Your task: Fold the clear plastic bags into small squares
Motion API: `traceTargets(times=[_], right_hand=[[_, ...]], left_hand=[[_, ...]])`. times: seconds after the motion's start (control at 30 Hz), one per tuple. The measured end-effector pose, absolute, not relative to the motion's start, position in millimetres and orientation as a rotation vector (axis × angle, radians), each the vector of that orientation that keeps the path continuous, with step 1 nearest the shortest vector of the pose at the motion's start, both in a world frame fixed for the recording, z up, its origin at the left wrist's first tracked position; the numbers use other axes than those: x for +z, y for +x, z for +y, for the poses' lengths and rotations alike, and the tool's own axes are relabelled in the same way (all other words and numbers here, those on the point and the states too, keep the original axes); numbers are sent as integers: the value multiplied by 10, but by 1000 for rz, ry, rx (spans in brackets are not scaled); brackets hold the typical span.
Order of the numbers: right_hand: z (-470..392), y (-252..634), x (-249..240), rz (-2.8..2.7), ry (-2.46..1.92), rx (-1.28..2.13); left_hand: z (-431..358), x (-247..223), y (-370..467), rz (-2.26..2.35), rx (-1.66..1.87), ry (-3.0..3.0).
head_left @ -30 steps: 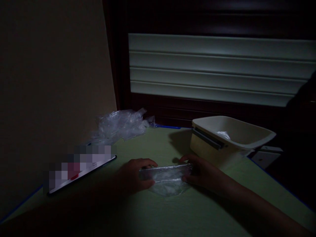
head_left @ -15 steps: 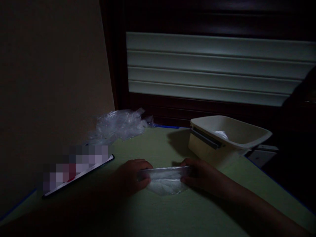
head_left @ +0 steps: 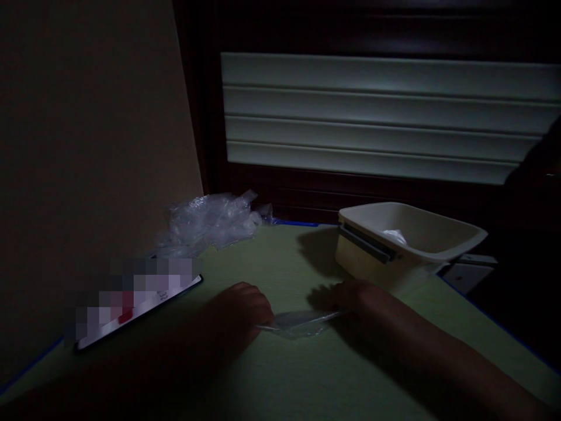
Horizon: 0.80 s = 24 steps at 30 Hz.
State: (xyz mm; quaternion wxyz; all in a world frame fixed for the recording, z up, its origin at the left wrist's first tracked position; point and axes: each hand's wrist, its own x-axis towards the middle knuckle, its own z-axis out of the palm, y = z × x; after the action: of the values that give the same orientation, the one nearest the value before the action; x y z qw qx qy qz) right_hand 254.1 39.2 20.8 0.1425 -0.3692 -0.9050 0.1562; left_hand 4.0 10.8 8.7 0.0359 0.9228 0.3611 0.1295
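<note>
A clear plastic bag [head_left: 300, 323] is stretched between my two hands, low over the green tabletop. My left hand [head_left: 245, 310] is closed on its left end, the fingers curled over it. At the right end my right hand [head_left: 357, 301] pinches the plastic, its fingertips partly in shadow. The bag looks thin and slightly folded between them.
A pile of crumpled clear plastic [head_left: 210, 222] lies at the back left of the table [head_left: 298, 380]. A cream bin [head_left: 368, 266] with plastic inside stands at the back right, a pale device [head_left: 468, 275] behind it. A lit, partly blurred screen [head_left: 175, 294] is at the left.
The bag has turned from a broad, open shape to a narrower, flatter strip. My left hand has rolled over, knuckles up, and my right hand has shifted slightly.
</note>
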Motion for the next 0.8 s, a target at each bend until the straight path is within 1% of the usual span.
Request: traceTargets(times=[0.17,0.23,0.33,0.4,0.5,0.6,0.67,0.8], right_hand=[[427,2550,191,-2744,-1082,137],[444,2583,160,-2709,-1079,189],[439,2641,145,-2600,-1061,395],[409,2664,157,-2528,-1085,398],[301,2640,188,-2432,-1090,185],[121,2530,208,-2364,-949,24],[9,2423,200,-2418,-875,58],[-59,2237,112,-2741,-810,364]], left_hand=[[125,56,40,1106,303,2898],[145,19,24,1062,307,2948],[168,-20,7,1004,364,3015],[170,-26,3,982,385,3059],[151,-26,5,1012,364,3090],[125,-49,11,1050,339,3086],[118,-75,19,1072,354,3083],[115,-88,40,1057,362,3111]])
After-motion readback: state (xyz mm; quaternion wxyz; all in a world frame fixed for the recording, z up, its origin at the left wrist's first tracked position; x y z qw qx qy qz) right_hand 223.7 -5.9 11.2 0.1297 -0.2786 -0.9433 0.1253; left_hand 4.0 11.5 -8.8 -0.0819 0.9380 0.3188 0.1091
